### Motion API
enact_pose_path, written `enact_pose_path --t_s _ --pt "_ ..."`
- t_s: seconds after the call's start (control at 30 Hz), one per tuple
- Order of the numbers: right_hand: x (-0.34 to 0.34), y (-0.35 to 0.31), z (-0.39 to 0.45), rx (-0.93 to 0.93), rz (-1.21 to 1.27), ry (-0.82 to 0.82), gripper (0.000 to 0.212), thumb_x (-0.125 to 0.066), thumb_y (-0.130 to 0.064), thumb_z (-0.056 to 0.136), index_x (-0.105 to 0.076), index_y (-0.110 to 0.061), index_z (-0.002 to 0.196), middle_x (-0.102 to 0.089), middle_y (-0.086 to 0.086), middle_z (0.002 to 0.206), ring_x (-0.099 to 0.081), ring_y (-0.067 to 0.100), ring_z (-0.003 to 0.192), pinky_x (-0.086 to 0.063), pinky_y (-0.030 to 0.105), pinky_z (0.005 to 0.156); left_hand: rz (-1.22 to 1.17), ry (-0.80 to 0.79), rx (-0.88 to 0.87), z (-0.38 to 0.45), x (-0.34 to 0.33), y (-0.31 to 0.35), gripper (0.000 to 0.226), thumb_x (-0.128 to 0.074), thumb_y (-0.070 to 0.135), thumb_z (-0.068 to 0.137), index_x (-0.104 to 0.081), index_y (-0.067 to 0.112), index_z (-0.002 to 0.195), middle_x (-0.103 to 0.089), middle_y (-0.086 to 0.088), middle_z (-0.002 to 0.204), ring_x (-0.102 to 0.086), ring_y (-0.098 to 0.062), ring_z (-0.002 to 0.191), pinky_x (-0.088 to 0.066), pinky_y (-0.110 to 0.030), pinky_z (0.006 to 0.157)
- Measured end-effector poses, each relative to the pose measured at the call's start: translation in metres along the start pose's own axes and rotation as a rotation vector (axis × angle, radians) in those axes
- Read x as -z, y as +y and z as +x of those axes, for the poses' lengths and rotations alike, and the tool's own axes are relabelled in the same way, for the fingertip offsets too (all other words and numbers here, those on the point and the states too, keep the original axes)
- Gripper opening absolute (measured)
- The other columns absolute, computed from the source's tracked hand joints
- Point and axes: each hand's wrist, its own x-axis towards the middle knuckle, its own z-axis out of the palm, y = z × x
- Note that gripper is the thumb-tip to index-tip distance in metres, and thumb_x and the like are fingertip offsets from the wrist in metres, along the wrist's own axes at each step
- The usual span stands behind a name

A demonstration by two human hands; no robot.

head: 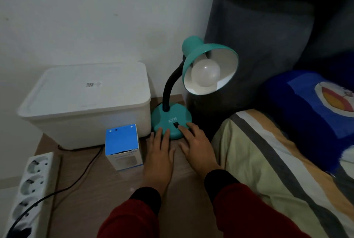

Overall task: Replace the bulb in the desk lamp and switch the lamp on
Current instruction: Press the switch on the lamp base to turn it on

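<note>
A teal desk lamp stands on the wooden table, its round base at centre and its shade tilted toward me. A white bulb sits in the shade and is unlit. My left hand lies flat with fingertips on the base's front edge. My right hand rests on the base with a fingertip at the black rocker switch. Neither hand holds anything. A blue and white bulb box stands left of my left hand.
A white lidded plastic bin sits behind the box. A white power strip with a black cord plugged in lies at the table's left edge. A bed with a striped blanket and a blue pillow borders the right.
</note>
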Motion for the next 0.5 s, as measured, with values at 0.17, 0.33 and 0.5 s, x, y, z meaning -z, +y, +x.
enact_pose_path --t_s 0.17,0.33,0.5 --pt "-0.013 0.002 -0.001 0.008 -0.02 0.094 0.05 -0.048 -0.03 0.084 -0.051 -0.02 0.133 -0.056 0.012 0.128 -0.06 0.029 0.102 -0.056 0.043 0.08 -0.067 0.082 -0.02 0.0 -0.006 -0.009 0.053 -0.057 0.024 0.091 -0.041 0.018 0.141 -0.035 -0.005 0.151 -0.037 -0.024 0.137 -0.026 -0.029 0.109" --pt "-0.017 0.003 -0.001 0.015 -0.01 0.145 0.049 -0.042 -0.033 0.085 -0.052 -0.022 0.133 -0.054 0.009 0.13 -0.057 0.028 0.104 -0.055 0.044 0.081 -0.087 0.12 -0.018 -0.001 -0.006 -0.008 0.052 -0.059 0.023 0.089 -0.044 0.02 0.139 -0.038 -0.003 0.15 -0.039 -0.022 0.136 -0.026 -0.025 0.105" --pt "-0.022 0.005 -0.001 0.016 -0.032 0.184 0.047 -0.047 -0.028 0.085 -0.051 -0.03 0.132 -0.055 0.006 0.129 -0.058 0.027 0.097 -0.056 0.039 0.073 -0.104 0.111 0.004 0.001 -0.008 -0.01 0.053 -0.062 0.021 0.085 -0.048 0.02 0.136 -0.041 -0.003 0.148 -0.043 -0.023 0.134 -0.032 -0.031 0.11"
